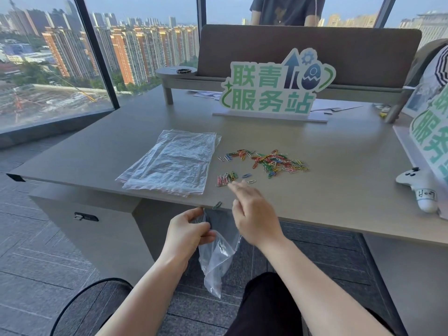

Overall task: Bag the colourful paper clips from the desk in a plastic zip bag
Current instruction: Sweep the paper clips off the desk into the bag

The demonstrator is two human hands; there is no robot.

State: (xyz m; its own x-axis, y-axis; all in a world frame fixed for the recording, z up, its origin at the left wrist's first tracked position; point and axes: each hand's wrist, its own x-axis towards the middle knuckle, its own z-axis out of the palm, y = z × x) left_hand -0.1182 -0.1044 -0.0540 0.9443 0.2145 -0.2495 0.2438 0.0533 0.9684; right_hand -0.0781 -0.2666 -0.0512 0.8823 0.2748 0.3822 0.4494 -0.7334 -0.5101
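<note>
Starting at the left of the surface (339, 180): a stack of spare zip bags (173, 162) lies flat, untouched, just left of the main clip pile (274, 161). Below the surface edge, the left hand (188, 232) pinches the mouth of one zip bag (217, 258), which hangs down open with what look like a few clips already inside, though it is hard to count them through the plastic. One green clip (217, 205) sits right on the edge, above the bag's mouth. Moving right, the right hand (254, 217) reaches with loose, open fingers and nothing visibly held, its fingertips just short of a small cluster (226, 179) lying nearer than the main pile. That big colourful scatter is all out on the surface. My read: early going, most of the bagging remains, and the zip is yet to be sealed.
</note>
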